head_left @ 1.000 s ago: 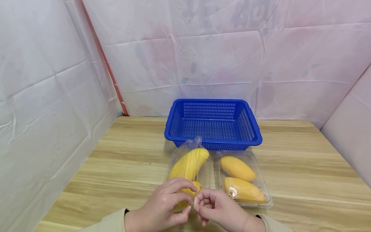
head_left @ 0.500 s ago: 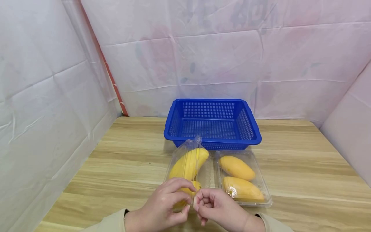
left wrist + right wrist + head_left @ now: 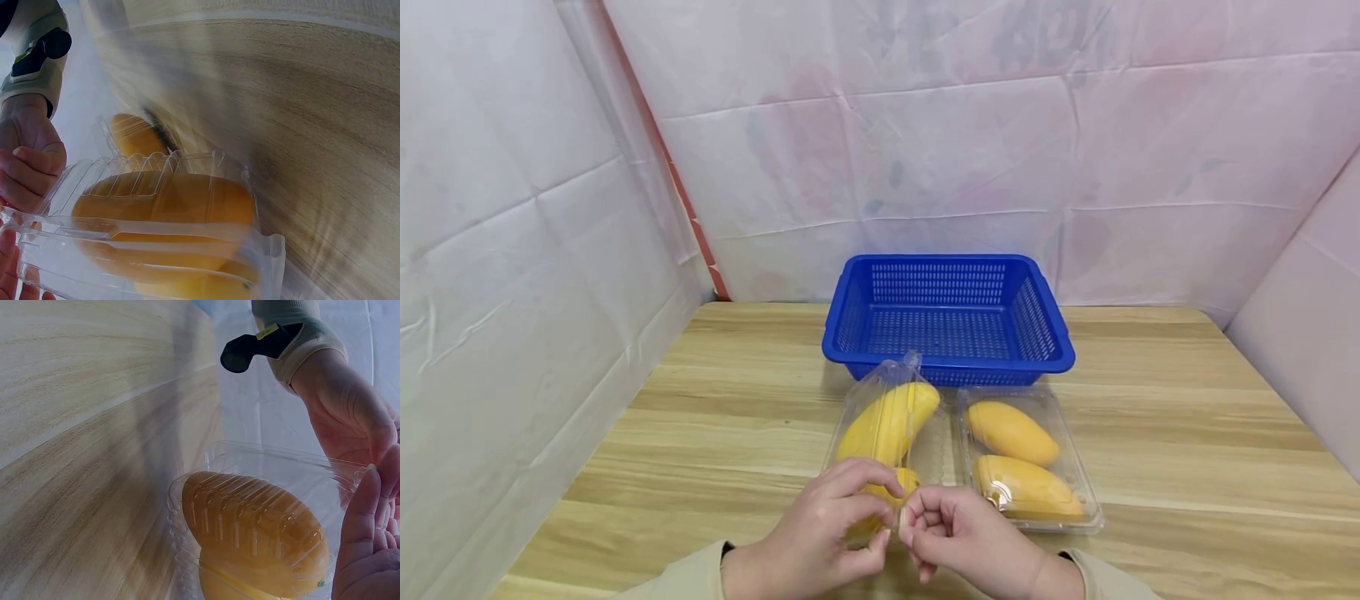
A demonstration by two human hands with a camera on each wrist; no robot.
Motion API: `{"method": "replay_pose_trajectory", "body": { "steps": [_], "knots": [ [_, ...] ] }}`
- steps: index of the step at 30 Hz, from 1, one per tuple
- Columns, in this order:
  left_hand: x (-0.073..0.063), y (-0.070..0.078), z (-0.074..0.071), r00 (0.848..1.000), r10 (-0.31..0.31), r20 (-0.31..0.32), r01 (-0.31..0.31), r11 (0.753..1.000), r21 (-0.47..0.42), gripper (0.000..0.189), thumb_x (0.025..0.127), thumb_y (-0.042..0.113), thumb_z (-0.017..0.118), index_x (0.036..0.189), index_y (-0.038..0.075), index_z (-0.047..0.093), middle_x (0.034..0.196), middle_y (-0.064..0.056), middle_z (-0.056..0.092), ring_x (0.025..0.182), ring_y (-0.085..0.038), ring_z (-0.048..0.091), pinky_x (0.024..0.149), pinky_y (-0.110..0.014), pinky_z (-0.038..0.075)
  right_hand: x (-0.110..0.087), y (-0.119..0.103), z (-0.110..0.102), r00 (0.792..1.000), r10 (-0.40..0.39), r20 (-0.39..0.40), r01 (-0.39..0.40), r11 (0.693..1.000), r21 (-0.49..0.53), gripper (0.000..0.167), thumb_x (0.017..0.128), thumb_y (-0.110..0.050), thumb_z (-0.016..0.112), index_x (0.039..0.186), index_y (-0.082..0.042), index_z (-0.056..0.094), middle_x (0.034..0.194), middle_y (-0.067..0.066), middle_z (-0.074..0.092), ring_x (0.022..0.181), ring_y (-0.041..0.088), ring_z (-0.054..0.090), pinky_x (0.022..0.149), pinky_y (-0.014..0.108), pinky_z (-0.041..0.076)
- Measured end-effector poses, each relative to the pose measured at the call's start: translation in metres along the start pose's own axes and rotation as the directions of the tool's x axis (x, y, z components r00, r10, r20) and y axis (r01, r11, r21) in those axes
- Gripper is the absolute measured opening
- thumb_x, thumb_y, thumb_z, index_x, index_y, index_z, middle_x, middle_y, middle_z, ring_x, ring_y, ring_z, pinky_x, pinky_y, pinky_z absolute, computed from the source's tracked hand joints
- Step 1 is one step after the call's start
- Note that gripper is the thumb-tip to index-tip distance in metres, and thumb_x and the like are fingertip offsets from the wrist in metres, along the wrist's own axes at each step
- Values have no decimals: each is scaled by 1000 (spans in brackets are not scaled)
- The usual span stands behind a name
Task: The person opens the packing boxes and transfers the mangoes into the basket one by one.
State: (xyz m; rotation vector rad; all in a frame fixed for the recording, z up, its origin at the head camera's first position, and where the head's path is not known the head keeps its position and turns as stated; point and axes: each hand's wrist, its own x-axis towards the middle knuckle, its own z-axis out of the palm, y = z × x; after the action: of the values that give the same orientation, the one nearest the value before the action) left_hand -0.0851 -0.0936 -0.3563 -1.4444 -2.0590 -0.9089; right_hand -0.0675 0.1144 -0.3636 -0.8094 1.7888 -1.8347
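Hands have hardly moved in the last second, so the opening seems not yet begun: left hand [image 3: 823, 533] and right hand [image 3: 958, 533] stay together, pinching the near rim of the clear mango box [image 3: 880, 433] at the tabletop's [image 3: 1187, 450] near edge.

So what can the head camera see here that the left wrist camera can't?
Only the head view shows the blue basket, the second clear box with two mangoes lying flat on the table, and the left hand.

Only the left wrist view shows the near box's ribbed lid close up, with mango pressed against it.

Both show the tilted clear box of mangoes pinched at its near edge, and the right hand.
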Motion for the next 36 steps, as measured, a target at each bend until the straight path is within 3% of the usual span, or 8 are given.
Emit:
{"method": "replay_pose_trajectory", "body": {
  "steps": [7, 16, 27, 33, 36],
  "knots": [
    [0, 0, 0, 1000, 5, -9, -5, 1000, -8, 15, 66, 1, 66, 76, 12, 61, 108, 0, 56, 102, -14, 54, 90, -24, 43, 0, -1, 0, 1000, 4, -1, -4, 1000, 0, 17, 90, -3, 53, 87, 14, 52, 69, -2, 57, 62, 2, 56, 58, 27, 53],
    [-1, 0, -5, 997, -56, -44, 51, 993, -105, 22, 64, -5, 64, 79, 10, 59, 106, -4, 54, 97, -15, 56, 82, -27, 48, -1, -1, -2, 999, -33, -3, 33, 999, -30, 14, 91, -1, 53, 85, 12, 53, 64, 8, 56, 61, 1, 56, 56, 28, 53],
    [-4, -3, -4, 1000, 0, 8, 1, 999, -34, 7, 80, 9, 66, 85, 13, 63, 114, -6, 52, 105, -16, 53, 88, -26, 46, -1, -2, -2, 999, -51, -14, 50, 997, -64, 13, 90, -1, 53, 84, 10, 54, 62, 18, 56, 59, 2, 57, 55, 28, 52],
    [-2, -5, -6, 998, 58, -3, -58, 998, 6, 3, 86, 15, 63, 85, 13, 64, 114, -8, 53, 106, -18, 53, 89, -27, 45, -2, -2, -2, 998, -62, -10, 61, 997, -55, 13, 90, 0, 53, 84, 11, 53, 63, 22, 54, 60, 2, 57, 55, 28, 52],
    [5, -8, -11, 997, 67, -25, -66, 997, 26, 8, 88, 17, 61, 83, 12, 64, 112, -8, 56, 101, -18, 57, 86, -26, 47, -2, -3, -2, 998, -62, -14, 61, 996, -58, 13, 91, -1, 53, 84, 11, 53, 62, 22, 54, 59, 1, 57, 54, 30, 52]
  ]
}}
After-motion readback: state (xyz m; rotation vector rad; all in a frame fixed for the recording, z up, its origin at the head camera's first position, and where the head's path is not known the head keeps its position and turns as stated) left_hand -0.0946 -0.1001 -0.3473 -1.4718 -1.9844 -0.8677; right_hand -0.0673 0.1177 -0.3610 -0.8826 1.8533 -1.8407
